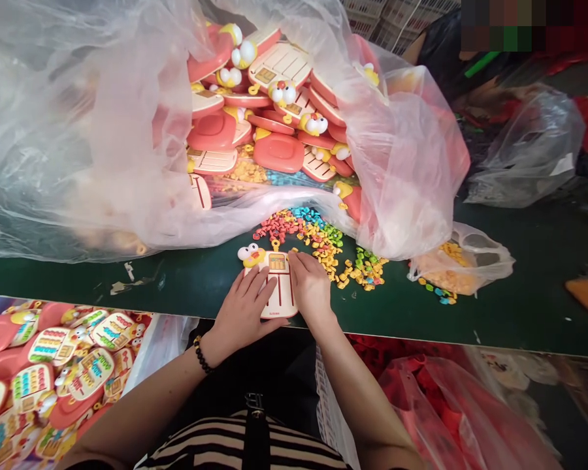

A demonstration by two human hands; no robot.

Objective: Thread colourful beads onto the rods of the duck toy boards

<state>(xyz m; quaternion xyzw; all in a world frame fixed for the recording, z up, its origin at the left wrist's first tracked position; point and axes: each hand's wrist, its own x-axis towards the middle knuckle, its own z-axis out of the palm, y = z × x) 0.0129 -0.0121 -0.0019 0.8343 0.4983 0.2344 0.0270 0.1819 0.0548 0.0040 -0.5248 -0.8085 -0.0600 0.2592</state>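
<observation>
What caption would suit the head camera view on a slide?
Left hand and right hand rest on a duck-topped toy board beside loose coloured pieces on a green table.

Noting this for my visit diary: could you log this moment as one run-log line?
Left hand: flat on toy duck board | Right hand: on same board | Beside: loose coloured pieces | Surface: green table
</observation>
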